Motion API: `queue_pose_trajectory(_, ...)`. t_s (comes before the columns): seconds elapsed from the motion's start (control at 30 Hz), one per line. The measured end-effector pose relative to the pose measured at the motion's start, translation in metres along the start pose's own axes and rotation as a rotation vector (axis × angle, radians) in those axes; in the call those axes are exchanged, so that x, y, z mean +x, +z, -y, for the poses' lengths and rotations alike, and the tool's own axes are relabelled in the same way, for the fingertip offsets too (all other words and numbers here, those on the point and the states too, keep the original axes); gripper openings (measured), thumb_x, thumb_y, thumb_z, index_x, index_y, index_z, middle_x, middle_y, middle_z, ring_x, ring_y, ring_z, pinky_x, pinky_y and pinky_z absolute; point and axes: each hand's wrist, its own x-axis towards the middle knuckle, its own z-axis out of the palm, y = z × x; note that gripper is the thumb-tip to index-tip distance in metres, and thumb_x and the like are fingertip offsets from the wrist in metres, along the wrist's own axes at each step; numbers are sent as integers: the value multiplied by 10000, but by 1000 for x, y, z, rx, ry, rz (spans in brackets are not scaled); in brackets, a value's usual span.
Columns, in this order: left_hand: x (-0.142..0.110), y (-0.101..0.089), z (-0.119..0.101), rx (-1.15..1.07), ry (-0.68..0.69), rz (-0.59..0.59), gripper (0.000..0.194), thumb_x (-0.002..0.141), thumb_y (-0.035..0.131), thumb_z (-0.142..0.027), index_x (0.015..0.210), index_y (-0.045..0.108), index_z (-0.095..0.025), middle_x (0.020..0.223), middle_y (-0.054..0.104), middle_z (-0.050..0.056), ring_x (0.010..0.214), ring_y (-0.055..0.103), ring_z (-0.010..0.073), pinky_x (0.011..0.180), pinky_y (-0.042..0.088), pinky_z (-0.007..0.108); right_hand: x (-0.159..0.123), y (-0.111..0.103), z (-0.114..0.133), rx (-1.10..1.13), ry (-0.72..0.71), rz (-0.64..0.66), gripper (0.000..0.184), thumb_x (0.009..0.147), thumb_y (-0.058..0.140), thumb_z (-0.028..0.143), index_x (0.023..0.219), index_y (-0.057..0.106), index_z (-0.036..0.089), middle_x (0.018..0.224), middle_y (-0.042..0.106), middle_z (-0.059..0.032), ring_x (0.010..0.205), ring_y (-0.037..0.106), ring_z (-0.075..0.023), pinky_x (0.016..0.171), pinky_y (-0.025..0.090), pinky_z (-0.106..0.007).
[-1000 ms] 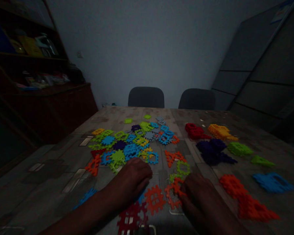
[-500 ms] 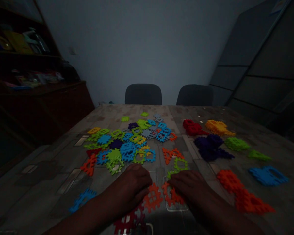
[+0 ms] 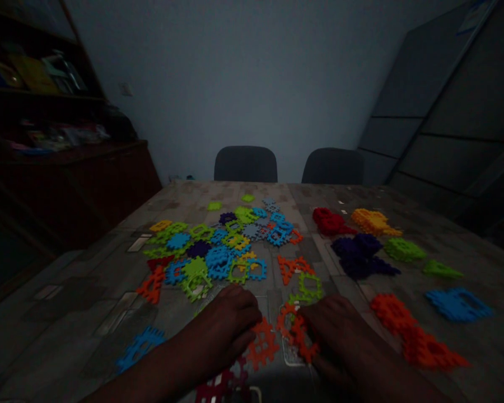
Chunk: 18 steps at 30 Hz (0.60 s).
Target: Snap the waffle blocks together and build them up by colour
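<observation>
My left hand (image 3: pixel 234 319) has its fingers curled on the left edge of an orange square interlocking tile (image 3: pixel 262 344) with a window pattern. Close by, my right hand (image 3: pixel 334 322) grips an orange toothed tile (image 3: pixel 306 341), tilted up on edge. Another orange tile (image 3: pixel 284 318) with an open middle lies against it. Below my left hand are dark red tiles (image 3: pixel 214 389), partly covered by my wrist. Just beyond my right hand lie a green square frame tile (image 3: pixel 309 285) and an orange triangular tile (image 3: pixel 293 268). My right fingertips are partly hidden.
A loose heap of mixed tiles (image 3: pixel 218 254) spreads over the table's (image 3: pixel 96 268) middle left. On the right stand colour-sorted piles: red (image 3: pixel 330 221), yellow (image 3: pixel 373 221), purple (image 3: pixel 357 252), green (image 3: pixel 404 249), blue (image 3: pixel 457 304) and orange (image 3: pixel 415 333). Two chairs (image 3: pixel 246 163) are behind.
My right hand has shifted slightly right and turned up the orange tile under its fingers, uncovering more of the orange tile beside it. My left hand has barely moved.
</observation>
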Motion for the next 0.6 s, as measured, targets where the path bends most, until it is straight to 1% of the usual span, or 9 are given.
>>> queue_pose_trajectory(0.1,0,0,-1,-7,5,-6,69,950,575,-153,944,628,-197,1038,639,53,1000,575,243,909,427,384,-2,4,-1,-6,-61,0,451,712,694,73,1136,655,219,1085,694,-55,1050,588,-262,988,411,-408)
queue_pose_trajectory(0.17,0,-1,-3,-15,8,-13,77,950,571,-155,963,633,-198,1044,645,59,1006,578,248,908,434,384,-5,7,-4,-7,-71,-22,466,720,712,99,1168,651,215,1098,696,-68,1061,595,-271,974,427,-407)
queue_pose_trajectory(0.27,-1,-3,-8,-45,30,-41,140,961,560,-173,1067,641,-216,1106,654,65,1051,578,255,937,440,392,-12,13,-12,-16,-2,-72,475,761,710,160,1229,648,216,1161,689,-106,1097,600,-305,934,463,-423)
queue_pose_trajectory(0.37,0,-3,-13,-80,54,-47,219,947,606,-214,1165,626,-230,1201,655,78,1125,572,275,1017,420,438,-17,19,-18,-41,83,-34,439,777,715,218,1214,672,217,1165,697,-126,1072,618,-335,893,487,-453)
queue_pose_trajectory(0.43,3,-1,-15,-101,58,-22,314,922,659,-234,1231,605,-224,1251,653,90,1187,561,292,1107,354,506,-16,21,-19,-40,120,-5,451,805,700,250,1252,658,215,1178,695,-129,1080,619,-338,902,488,-463)
queue_pose_trajectory(0.5,6,1,-16,-119,63,18,439,885,710,-226,1302,572,-216,1312,644,100,1257,537,305,1182,240,575,-13,20,-17,-25,153,-12,419,841,671,273,1255,651,209,1170,692,-126,1074,622,-323,906,487,-453)
queue_pose_trajectory(0.57,7,5,-16,-134,82,53,508,861,735,-206,1335,554,-233,1375,625,89,1316,508,301,1216,146,601,-7,18,-15,-8,169,-43,319,870,644,278,1180,670,208,1144,692,-118,1051,627,-299,890,488,-421)
queue_pose_trajectory(0.6,8,6,-16,-138,90,63,507,858,736,-199,1329,559,-252,1401,616,73,1337,495,295,1222,124,601,-4,17,-15,-6,172,-68,274,876,636,275,1139,676,208,1125,693,-113,1037,629,-289,880,488,-407)
